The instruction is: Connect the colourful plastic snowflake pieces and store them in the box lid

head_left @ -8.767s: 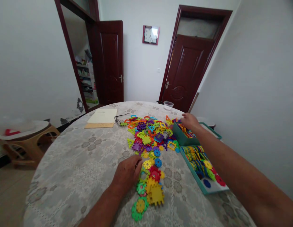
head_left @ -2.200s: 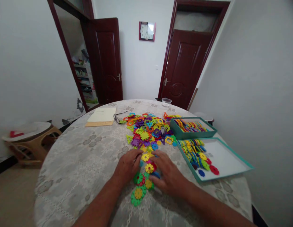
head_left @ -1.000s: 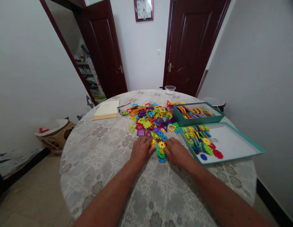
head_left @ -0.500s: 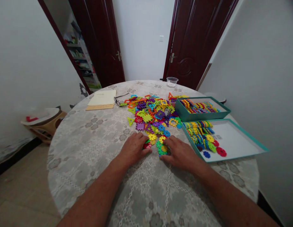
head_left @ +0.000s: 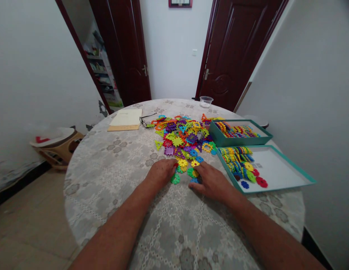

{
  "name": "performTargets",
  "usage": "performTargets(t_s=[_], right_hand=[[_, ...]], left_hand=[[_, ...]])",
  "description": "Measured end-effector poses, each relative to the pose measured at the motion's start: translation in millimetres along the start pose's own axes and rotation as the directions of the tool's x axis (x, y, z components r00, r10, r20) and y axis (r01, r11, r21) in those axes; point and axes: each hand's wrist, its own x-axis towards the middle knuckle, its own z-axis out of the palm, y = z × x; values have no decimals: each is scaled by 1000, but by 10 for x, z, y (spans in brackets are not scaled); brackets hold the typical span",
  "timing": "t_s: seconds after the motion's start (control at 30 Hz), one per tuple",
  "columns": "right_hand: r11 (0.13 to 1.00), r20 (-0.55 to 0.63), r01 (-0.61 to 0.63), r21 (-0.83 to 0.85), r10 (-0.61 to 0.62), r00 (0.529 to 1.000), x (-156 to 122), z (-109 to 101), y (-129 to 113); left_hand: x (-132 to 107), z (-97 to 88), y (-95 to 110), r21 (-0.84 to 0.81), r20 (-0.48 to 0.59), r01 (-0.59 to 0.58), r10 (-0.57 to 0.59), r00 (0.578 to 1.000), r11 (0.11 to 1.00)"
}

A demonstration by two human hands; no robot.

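Several disc rows point(head_left: 233, 154) stood in the near-right tray point(head_left: 281, 165); the far pile point(head_left: 185, 137) apparently remained unarranged. Left hand point(head_left: 163, 171) and right hand point(head_left: 210, 180) curled at near discs point(head_left: 175, 179), grip indeterminate.

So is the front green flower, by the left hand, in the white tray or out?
Out. The front green flower lies on the tablecloth beside the left hand; the white tray sits apart, past the right hand.
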Motion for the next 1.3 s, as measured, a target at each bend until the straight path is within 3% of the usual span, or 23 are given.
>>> performTargets(t_s=[0.27, 0.5, 0.7, 0.87, 1.0, 1.1, 1.2, 1.3], right_hand=[[998, 63, 57, -37, -54, 997, -4, -37, 41], [992, 66, 57, -113, -50, 997, 54, -33, 31], [993, 39, -57, -106, 61, 997, 87, -18, 187], [999, -30, 20, 48, -19, 999, 81, 1, 238], [973, -41, 105, 206, -98, 994, 63, -7, 112], [942, -28, 148, 301, -147, 989, 48, -35, 30], [912, -13, 120, 393, -125, 992, 46, -25, 26], [819, 45, 30, 574, -67, 997, 65, 48, 78]], left_hand=[[-52, -45, 38, -292, -112, -125, 96, 989, 948], [-69, -41, 163, -412, -4, -159, 172, 985, 897], [-56, 33, 189, -432, 37, -151, 184, 982, 889], [-70, 63, 205, -450, -1, -157, 175, 985, 879], [-95, 58, 221, -513, -3, -151, 174, 985, 845], [-101, 60, 207, -460, -29, -210, 222, 975, 863], [-94, 63, 180, -405, -59, -264, 263, 963, 875], [-85, 57, 165, -396, -98, -277, 260, 961, 876]])
